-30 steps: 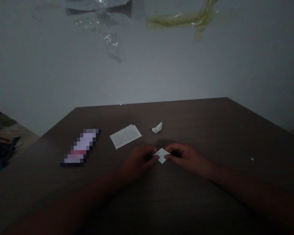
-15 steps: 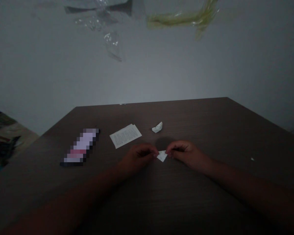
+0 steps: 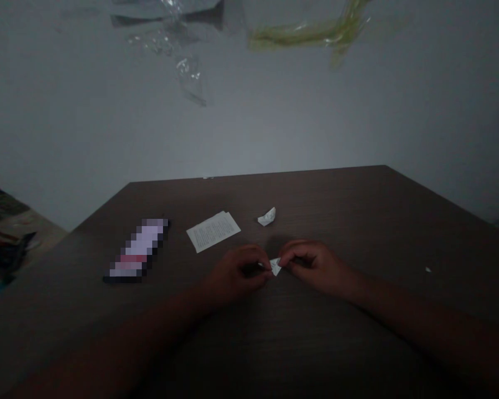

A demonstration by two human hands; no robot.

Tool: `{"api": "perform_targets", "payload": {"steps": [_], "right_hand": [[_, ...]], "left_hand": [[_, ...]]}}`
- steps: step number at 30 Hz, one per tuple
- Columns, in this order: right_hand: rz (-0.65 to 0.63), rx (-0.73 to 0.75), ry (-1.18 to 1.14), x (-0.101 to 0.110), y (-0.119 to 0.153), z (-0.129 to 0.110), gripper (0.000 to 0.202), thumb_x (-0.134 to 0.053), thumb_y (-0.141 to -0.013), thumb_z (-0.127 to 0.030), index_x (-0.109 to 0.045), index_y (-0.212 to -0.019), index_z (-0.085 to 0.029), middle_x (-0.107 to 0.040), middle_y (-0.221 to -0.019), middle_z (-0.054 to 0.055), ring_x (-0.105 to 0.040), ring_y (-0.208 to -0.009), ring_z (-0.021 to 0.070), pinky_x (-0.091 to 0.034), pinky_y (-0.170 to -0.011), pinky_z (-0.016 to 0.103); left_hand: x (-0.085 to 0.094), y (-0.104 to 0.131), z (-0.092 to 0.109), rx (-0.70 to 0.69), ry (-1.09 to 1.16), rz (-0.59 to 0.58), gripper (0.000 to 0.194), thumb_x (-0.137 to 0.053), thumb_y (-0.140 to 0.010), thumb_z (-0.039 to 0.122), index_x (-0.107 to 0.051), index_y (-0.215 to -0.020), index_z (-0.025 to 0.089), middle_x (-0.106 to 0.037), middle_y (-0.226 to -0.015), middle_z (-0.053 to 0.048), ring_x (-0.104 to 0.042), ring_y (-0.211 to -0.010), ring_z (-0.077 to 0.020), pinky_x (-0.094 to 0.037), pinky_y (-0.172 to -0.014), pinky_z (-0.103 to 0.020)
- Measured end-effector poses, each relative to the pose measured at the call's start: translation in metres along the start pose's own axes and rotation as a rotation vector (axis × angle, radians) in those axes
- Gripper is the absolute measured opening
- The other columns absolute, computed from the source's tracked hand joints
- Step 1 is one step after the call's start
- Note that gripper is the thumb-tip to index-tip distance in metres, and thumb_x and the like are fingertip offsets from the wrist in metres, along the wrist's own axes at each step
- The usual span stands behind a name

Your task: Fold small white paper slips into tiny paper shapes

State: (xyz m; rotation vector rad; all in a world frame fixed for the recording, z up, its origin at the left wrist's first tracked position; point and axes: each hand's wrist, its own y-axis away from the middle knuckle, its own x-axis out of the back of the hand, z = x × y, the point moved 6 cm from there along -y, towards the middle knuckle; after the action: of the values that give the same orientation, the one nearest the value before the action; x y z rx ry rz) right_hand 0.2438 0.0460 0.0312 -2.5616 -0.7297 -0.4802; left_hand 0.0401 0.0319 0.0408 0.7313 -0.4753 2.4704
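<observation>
A small folded white paper (image 3: 275, 267) is held low over the dark table between both hands. My left hand (image 3: 241, 270) pinches its left side with thumb and forefinger. On the other side, my right hand (image 3: 311, 260) has its fingertips closed on the paper's right edge. Part of the paper is hidden by the fingers. Beyond the hands lies a small folded paper boat (image 3: 266, 216). Printed paper sheets (image 3: 213, 231) rest flat to the left of it.
A phone with a blurred screen (image 3: 139, 249) lies at the left of the brown table (image 3: 336, 199). One tiny white scrap (image 3: 428, 270) is on the right. Behind stands a pale wall (image 3: 274, 122) with tape and plastic on it.
My left thumb and forefinger have shifted slightly right over the paper, and my right fingers have moved a little left. Less of the paper shows now.
</observation>
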Motion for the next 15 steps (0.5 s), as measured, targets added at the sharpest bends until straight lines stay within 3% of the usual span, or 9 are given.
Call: {"api": "perform_targets", "payload": {"steps": [8,15], "right_hand": [[-0.01,0.143,0.074,0.002,0.0,-0.011,0.017,-0.07,-0.101,-0.015,-0.084,-0.102,-0.025,-0.087,-0.115,0.007,-0.083,-0.102,0.0214,-0.067,-0.093,0.036],[0.01,0.212,0.097,0.0,0.002,-0.016,0.023,-0.067,-0.099,-0.009,-0.082,-0.104,-0.026,-0.086,-0.114,0.007,-0.083,-0.103,0.022,-0.065,-0.093,0.037]], "left_hand": [[0.001,-0.003,-0.002,0.015,0.046,0.06,0.017,-0.073,-0.106,0.039,-0.079,-0.099,0.024,-0.079,-0.102,-0.003,-0.071,-0.096,-0.0224,-0.059,-0.093,-0.035],[-0.001,-0.004,-0.012,0.034,0.103,0.098,0.011,-0.081,-0.098,0.033,-0.077,-0.093,0.025,-0.075,-0.096,-0.002,-0.068,-0.088,-0.0222,-0.055,-0.084,-0.033]]}}
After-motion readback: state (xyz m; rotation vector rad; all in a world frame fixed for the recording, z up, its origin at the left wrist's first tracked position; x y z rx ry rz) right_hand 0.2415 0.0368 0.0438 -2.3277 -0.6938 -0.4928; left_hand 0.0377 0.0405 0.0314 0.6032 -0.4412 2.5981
